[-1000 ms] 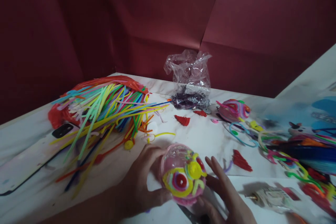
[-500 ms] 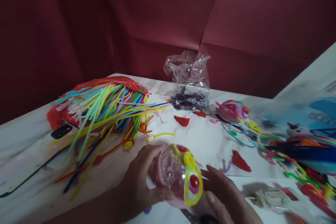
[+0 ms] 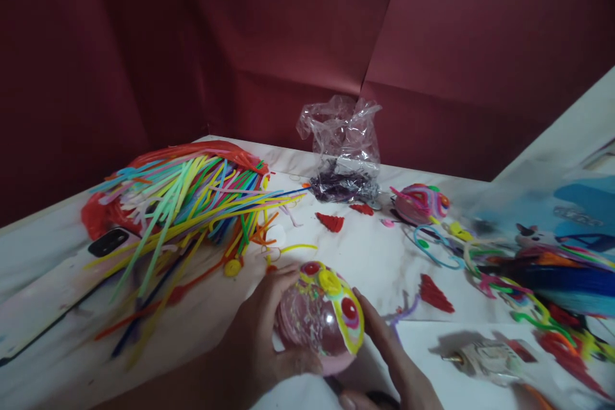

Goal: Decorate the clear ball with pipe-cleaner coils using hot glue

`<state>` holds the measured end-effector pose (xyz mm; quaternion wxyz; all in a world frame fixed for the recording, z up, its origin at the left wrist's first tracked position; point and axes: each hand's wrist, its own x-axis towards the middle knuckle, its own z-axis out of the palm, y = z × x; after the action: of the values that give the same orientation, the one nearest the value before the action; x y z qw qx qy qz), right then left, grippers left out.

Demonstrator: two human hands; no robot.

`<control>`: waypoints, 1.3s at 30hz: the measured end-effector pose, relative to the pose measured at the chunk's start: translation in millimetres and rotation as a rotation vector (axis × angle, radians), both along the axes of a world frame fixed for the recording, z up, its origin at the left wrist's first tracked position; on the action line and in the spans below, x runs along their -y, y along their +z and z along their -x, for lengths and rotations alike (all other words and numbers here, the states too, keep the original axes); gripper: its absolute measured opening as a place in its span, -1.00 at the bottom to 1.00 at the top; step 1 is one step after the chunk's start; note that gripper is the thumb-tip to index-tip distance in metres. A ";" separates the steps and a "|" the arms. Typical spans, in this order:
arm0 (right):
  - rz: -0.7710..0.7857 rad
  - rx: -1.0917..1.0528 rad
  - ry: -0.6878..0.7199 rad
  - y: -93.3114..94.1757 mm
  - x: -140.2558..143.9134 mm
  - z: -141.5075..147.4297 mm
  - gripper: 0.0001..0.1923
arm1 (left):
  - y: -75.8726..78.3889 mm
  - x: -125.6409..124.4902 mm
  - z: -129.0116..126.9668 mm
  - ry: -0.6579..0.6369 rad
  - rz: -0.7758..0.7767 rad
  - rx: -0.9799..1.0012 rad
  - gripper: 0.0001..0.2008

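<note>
A clear plastic ball [image 3: 314,320] with pink inside carries two eyes of coiled red, purple and white pipe cleaner with yellow rims, and a yellow coil between them. My left hand [image 3: 262,333] is wrapped round its left side, the thumb across the lower front. On the other side, my right hand [image 3: 401,365] has its index finger stretched out against the yellow rim, with the thumb lower and apart from the ball. Beneath that hand lies a dark object [image 3: 382,399], partly hidden and too unclear to name.
Multicoloured pipe cleaners [image 3: 192,198] spread on the left, over a phone [image 3: 62,295]. Behind stands a clear plastic bag [image 3: 343,154]. Red coiled triangles [image 3: 435,295] and a striped pink ball [image 3: 420,203] lie to the right, with a glue-gun-like tool [image 3: 490,359] nearer me.
The ball has turned slightly and shifted a little left in my left hand. My right hand has moved left and down, its index finger now touching the ball's edge.
</note>
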<state>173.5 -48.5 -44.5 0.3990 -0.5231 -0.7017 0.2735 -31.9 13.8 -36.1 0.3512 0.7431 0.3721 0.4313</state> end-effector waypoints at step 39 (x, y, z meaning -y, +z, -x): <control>-0.218 0.257 -0.215 -0.1 1.0 5.7 -0.41 | 10.6 8.5 -1.2 0.012 -0.520 -0.455 -0.43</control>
<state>167.9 -49.5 -44.5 0.3873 -0.5791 -0.7125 0.0828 -30.6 5.3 -25.5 0.0558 0.8827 0.3228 0.3369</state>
